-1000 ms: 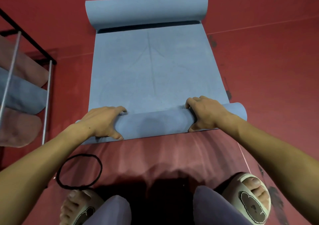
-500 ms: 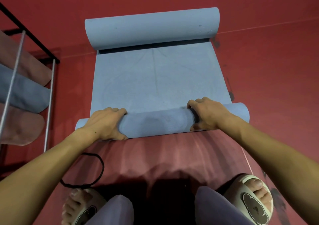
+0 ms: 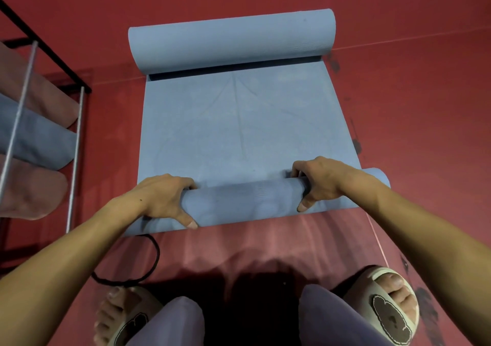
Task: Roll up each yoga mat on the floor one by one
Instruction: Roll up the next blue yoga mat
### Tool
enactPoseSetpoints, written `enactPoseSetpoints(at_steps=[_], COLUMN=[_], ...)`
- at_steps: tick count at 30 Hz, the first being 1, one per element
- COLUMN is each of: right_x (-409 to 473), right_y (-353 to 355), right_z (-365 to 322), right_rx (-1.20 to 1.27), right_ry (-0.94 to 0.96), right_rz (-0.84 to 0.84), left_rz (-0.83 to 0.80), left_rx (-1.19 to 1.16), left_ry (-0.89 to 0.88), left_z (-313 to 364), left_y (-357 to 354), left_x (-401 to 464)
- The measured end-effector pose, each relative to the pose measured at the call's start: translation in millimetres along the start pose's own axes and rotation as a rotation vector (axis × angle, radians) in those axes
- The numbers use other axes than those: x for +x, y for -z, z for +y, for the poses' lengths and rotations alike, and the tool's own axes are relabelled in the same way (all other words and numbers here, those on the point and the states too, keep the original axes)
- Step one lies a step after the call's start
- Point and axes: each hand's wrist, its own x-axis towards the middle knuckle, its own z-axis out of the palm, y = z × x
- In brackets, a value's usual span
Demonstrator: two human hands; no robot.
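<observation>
A blue yoga mat (image 3: 239, 122) lies on the red floor, stretching away from me. Its near end is wound into a roll (image 3: 247, 202) that runs left to right in front of my knees. My left hand (image 3: 164, 199) grips the roll's left part, fingers curled over the top and thumb on the near side. My right hand (image 3: 321, 183) grips the right part the same way. The mat's far end curls up into a second, thicker roll (image 3: 231, 40). A flat stretch of mat lies between the two rolls.
A metal rack (image 3: 74, 144) at the left holds rolled pink and blue mats (image 3: 34, 138). A black elastic loop (image 3: 138, 268) lies on the floor by my left foot. My sandalled feet and knees are at the bottom. Red floor surrounds the mat.
The near roll has been turned forward and has grown thicker. The flat stretch is shorter, and the far roll now sits closer in view. The black loop has slid partly under my left arm.
</observation>
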Motion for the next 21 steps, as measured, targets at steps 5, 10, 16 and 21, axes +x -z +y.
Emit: enactPoseSetpoints(at_steps=[5,10,16,21], right_x=[-3,-6,-7,-7], right_y=[4,9,9,20], right_z=[-4,-8,-16,-17], right_rx=[-0.085,-0.169,-0.24,-0.154], right_ry=[-0.006,-0.008,0.007,-0.014], right_rz=[0.016,0.057,0.149,0.241], left_rz=[0.052,0.097,0.322,0.581], left_rx=[0.007,-0.047,-0.037,-0.112], left_ry=[0.018,0.041,0.0,-0.031], left_z=[0,1,1,-6], left_y=[-1,2,-9,-20], left_x=[-7,-11,-15,-15])
